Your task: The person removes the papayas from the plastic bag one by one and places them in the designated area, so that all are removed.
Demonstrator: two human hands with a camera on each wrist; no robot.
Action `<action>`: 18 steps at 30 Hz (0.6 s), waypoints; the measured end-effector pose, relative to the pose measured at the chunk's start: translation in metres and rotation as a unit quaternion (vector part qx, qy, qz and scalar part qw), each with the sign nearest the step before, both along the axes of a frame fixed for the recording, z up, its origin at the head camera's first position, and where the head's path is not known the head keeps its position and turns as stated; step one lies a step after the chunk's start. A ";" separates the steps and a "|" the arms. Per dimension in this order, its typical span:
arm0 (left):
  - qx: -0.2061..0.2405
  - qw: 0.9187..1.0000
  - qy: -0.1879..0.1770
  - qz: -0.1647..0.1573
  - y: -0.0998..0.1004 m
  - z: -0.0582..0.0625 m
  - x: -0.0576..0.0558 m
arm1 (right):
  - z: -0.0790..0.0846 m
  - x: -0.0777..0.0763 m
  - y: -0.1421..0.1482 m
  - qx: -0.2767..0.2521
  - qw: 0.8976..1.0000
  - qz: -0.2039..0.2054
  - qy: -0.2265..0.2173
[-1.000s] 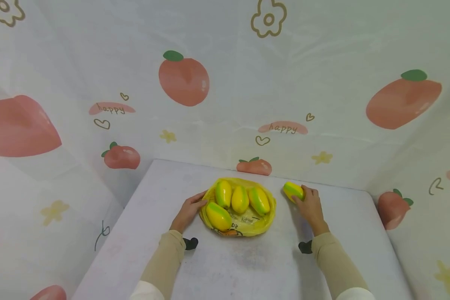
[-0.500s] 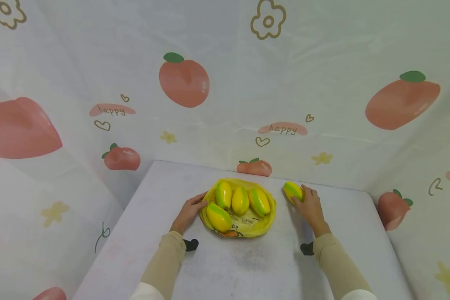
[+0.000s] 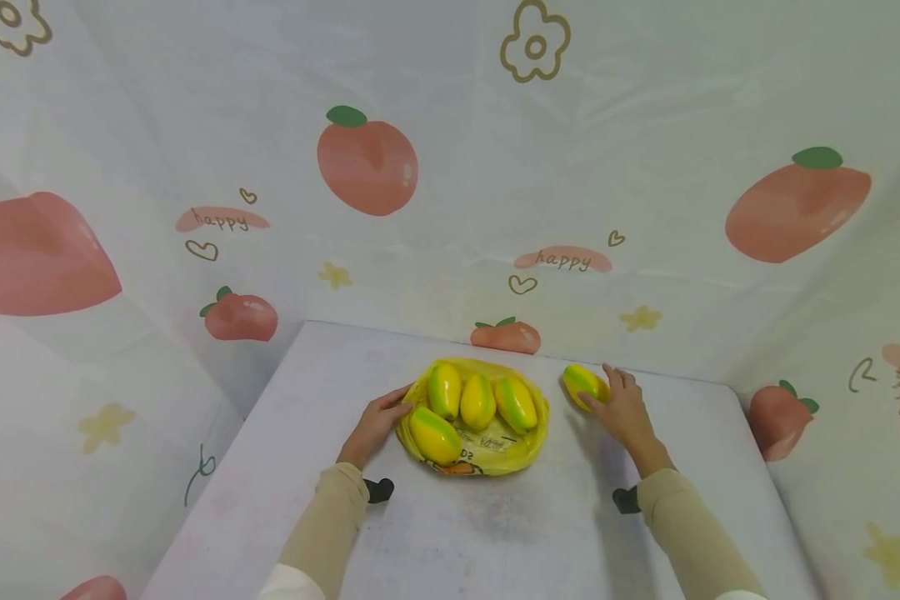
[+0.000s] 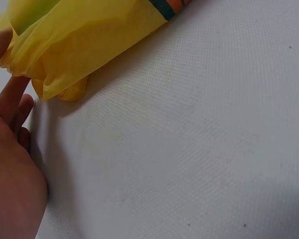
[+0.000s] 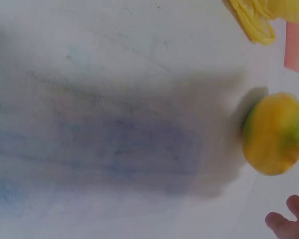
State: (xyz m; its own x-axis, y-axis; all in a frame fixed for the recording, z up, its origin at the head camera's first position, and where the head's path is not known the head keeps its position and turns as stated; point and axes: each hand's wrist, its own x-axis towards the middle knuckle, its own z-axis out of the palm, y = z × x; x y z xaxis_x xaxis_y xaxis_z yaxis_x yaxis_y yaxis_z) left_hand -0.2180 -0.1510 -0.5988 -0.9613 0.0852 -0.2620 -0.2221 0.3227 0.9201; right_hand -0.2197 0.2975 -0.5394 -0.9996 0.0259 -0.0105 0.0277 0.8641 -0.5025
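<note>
A yellow plastic bag (image 3: 506,458) with its mouth spread wide lies on the table, with several glossy yellow-green mangoes (image 3: 477,402) inside. My left hand (image 3: 375,425) pinches the bag's left rim. In the left wrist view its thumb (image 4: 0,46) lies above the thin plastic and a finger reaches beneath it. Right of the bag, another mango (image 3: 581,385) lies on its side near the table's back edge. My right hand (image 3: 624,414) is beside this mango with fingers spread. The right wrist view shows the fingers (image 5: 289,219) apart from the mango (image 5: 275,133).
The white table (image 3: 495,542) meets a pale fabric backdrop (image 3: 450,275) printed with peaches, hearts and flowers. Similar fabric hangs at both sides. A small black piece (image 3: 379,490) sticks out at each wrist.
My right hand has loosened from the lone mango, its fingers lifting off and the wrist shifting slightly right. The left hand and the bag stay in place.
</note>
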 end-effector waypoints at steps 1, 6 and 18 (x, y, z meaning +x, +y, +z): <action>0.001 1.000 -0.001 0.000 0.000 0.000 0.000 | 0.002 0.000 -0.001 0.005 1.000 0.001 -0.003; 0.002 1.000 -0.006 0.002 0.000 0.003 0.001 | 0.010 0.002 -0.005 0.032 0.999 0.008 -0.013; 0.005 1.000 -0.008 -0.002 -0.001 0.000 -0.001 | 0.019 0.002 -0.014 0.114 0.992 0.042 -0.024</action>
